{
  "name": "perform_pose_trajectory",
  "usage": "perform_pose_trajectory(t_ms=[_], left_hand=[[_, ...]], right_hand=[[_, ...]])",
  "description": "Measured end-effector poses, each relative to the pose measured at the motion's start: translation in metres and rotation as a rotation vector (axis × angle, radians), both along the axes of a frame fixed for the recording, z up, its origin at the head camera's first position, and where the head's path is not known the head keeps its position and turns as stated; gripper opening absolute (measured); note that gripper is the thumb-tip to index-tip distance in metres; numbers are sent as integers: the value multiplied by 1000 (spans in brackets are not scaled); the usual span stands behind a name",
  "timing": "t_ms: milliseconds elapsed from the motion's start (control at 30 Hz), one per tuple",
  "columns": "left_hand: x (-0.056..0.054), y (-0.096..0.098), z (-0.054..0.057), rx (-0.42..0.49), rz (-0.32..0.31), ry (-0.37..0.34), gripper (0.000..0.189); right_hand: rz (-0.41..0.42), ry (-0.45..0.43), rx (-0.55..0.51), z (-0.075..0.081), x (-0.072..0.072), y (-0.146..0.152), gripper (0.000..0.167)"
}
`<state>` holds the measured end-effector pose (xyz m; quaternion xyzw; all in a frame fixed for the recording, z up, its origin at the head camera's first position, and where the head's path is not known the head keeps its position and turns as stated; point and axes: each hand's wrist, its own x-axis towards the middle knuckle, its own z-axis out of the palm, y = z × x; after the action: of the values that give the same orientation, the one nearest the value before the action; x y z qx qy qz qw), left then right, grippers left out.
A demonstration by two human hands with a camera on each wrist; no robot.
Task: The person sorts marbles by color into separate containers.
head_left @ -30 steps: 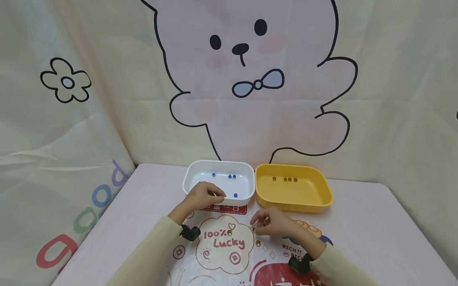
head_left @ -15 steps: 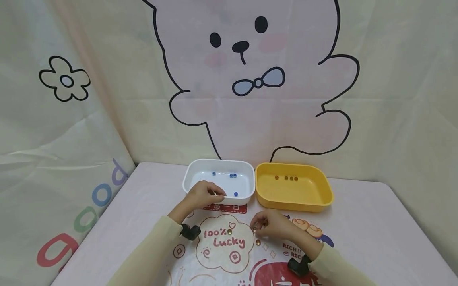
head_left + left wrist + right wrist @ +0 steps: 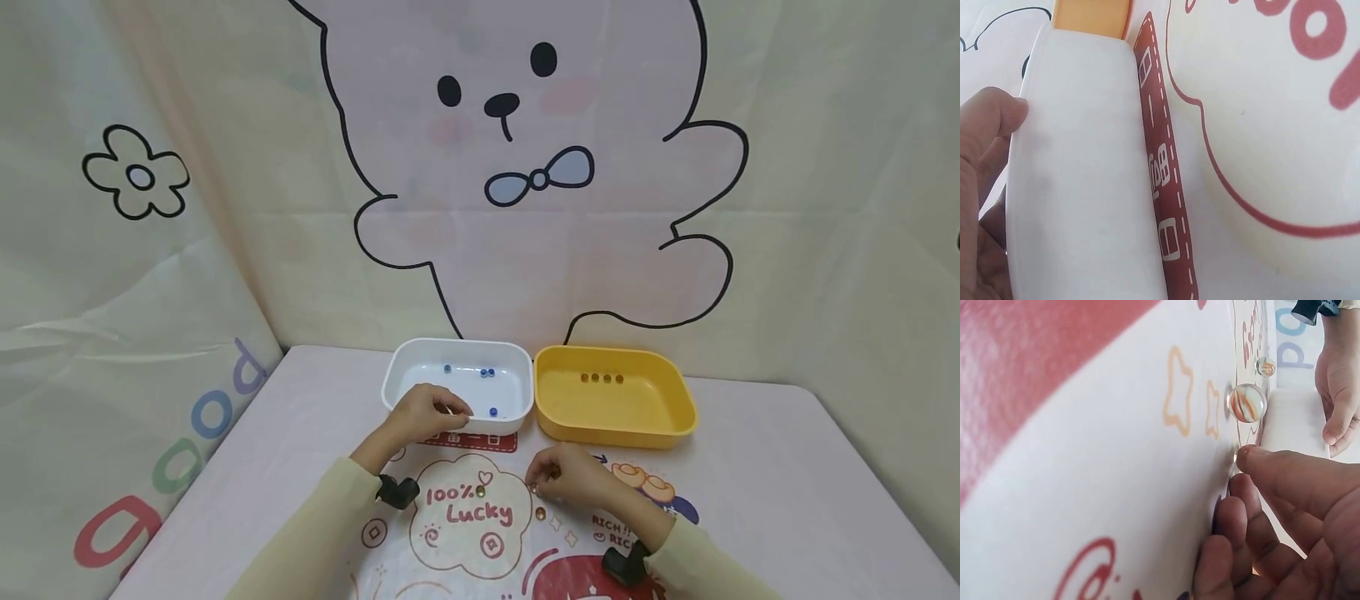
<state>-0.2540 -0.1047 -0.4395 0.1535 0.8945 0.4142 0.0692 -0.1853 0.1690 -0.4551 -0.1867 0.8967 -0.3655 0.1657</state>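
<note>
My left hand [image 3: 429,411] hangs at the front rim of the white tray [image 3: 401,385], fingers loosely bent; a fingertip [image 3: 1017,114] overlaps the rim in the left wrist view. Several small blue marbles lie in that tray, one blue marble [image 3: 493,412] near its front. Low on the printed cloth, my right hand [image 3: 573,477] pinches a small glass marble [image 3: 1236,456] between thumb and forefinger, mostly hidden by the thumb tip. Close by lies an orange-streaked clear marble [image 3: 1247,403], and farther off another marble [image 3: 1265,367], over the "100% Lucky" print.
Right beside the white tray stands a yellow tray [image 3: 652,408] with several amber marbles [image 3: 596,378] in a row near its back. Both trays stand before a curtain [image 3: 817,250] with a bear drawing. The cloth [image 3: 360,367] covers the table.
My right fingers have come down and drawn together on the marble at the cloth. In the yellow tray the leftmost marble has rolled right, towards the others. My left hand stays put.
</note>
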Motion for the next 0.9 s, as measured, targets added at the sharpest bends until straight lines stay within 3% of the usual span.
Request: perform_pose_trajectory(t_ms=[333,633,767,900], left_hand=[[-1,2,-1,-1,-7,1,6],[0,3,-1,-8,-6,5,6],[1,2,-1,-15,-4,1,6],[1,1,1,-11,1,4,7]], right_hand=[[-2,5,15,3,2,2,14],[-51,-57,-66,10,6,10,7],[-34,-46,-83,16,7,15,8],[-28,19,-75,25,6,19,9]])
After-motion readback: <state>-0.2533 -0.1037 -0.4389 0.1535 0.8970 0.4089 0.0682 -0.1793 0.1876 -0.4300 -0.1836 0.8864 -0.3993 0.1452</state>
